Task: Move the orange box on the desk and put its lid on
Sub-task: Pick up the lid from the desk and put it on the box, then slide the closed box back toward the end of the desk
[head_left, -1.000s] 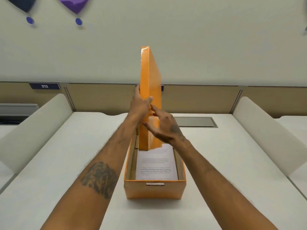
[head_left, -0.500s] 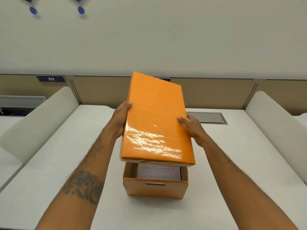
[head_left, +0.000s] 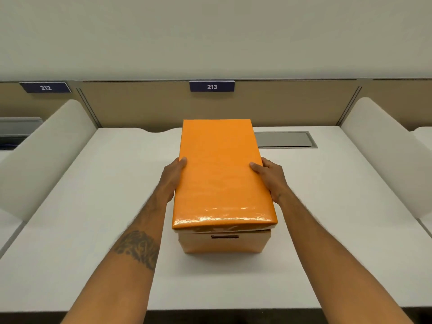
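The orange box point(head_left: 223, 243) stands in the middle of the white desk point(head_left: 93, 218), its near end wall with a slot handle facing me. The glossy orange lid point(head_left: 221, 174) lies flat over the top of the box and covers its opening. At the near edge a thin white strip shows between lid and box. My left hand point(head_left: 173, 177) grips the lid's left long edge, thumb on top. My right hand point(head_left: 271, 177) grips the right long edge the same way. The papers inside are hidden.
White curved dividers rise on the left point(head_left: 44, 157) and right point(head_left: 383, 155) of the desk. A grey cable hatch point(head_left: 285, 139) is set into the desk behind the box. A tan back panel carries number plates 212 point(head_left: 45, 87) and 213 point(head_left: 212, 87).
The lid went from upright on its edge above the open box, to tilted flat over it, to lying down on the box. Both hands shifted to its long sides.
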Available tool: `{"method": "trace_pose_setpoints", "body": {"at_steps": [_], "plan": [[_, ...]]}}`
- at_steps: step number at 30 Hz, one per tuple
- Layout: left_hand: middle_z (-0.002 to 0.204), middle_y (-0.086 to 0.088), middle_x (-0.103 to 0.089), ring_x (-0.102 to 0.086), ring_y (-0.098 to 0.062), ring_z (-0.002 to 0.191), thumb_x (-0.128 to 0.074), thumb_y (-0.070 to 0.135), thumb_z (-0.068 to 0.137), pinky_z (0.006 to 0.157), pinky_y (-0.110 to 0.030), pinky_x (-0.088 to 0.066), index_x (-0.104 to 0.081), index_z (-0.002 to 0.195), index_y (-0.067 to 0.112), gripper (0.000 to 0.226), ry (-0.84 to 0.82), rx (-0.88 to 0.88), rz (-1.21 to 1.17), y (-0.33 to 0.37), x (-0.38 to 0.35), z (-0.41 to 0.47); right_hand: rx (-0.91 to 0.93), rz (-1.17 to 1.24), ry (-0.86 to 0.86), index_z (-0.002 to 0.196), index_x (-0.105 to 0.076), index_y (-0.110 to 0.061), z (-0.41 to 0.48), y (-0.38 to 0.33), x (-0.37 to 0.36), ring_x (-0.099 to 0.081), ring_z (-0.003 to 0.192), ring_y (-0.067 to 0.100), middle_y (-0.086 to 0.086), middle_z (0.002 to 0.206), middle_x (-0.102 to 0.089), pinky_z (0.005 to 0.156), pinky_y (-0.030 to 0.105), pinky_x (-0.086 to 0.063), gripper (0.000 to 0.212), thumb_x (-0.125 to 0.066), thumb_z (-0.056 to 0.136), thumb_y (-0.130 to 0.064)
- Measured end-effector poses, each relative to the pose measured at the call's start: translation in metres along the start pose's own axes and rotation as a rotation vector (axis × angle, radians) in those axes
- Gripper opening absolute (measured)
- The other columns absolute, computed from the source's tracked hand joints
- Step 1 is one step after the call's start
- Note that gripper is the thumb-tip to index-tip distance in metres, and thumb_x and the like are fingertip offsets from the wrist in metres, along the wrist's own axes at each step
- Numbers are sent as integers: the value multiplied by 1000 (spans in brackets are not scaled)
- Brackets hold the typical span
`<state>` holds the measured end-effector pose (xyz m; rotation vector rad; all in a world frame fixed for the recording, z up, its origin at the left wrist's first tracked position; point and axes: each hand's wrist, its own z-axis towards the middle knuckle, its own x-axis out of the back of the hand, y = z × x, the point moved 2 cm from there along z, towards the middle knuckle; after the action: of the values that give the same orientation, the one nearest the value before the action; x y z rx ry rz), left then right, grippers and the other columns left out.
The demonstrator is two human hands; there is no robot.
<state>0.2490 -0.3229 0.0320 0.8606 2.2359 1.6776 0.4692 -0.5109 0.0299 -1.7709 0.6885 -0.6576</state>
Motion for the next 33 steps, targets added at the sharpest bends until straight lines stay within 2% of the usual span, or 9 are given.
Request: {"method": "trace_pose_setpoints", "body": {"at_steps": [9,14,20,33], "plan": [[117,-7,-66,-65,-28,101,-38,64,94,95,-53,-51,-57,112,26,46,28,29,43,-15,-7,13,-13,-28,37,133,-60,-22,-3,14,0,-70,102,29,4,120,-70,93,55,-55,47,-68,90,-38],[117,-9,-65,-65,-31,103,-37,62,95,97,-56,-49,-58,116,24,48,2,33,64,-21,-10,18,-28,-52,43,136,-57,-19,-5,21,-1,-68,104,30,6,125,-68,95,56,-53,50,-66,91,-40],[126,-11,-63,-62,-32,109,-38,58,97,100,-55,-48,-56,132,17,56,7,44,73,-29,-11,22,-28,-57,39,137,-55,-20,-5,26,-3,-68,105,28,5,126,-67,95,57,-53,49,-64,93,-40],[121,-6,-62,-62,-29,106,-42,54,97,98,-51,-49,-57,132,16,53,45,97,-3,-41,-18,37,-107,-26,76,131,-60,-19,13,44,-5,-70,97,25,1,113,-71,91,52,-56,44,-62,94,-41]]}}
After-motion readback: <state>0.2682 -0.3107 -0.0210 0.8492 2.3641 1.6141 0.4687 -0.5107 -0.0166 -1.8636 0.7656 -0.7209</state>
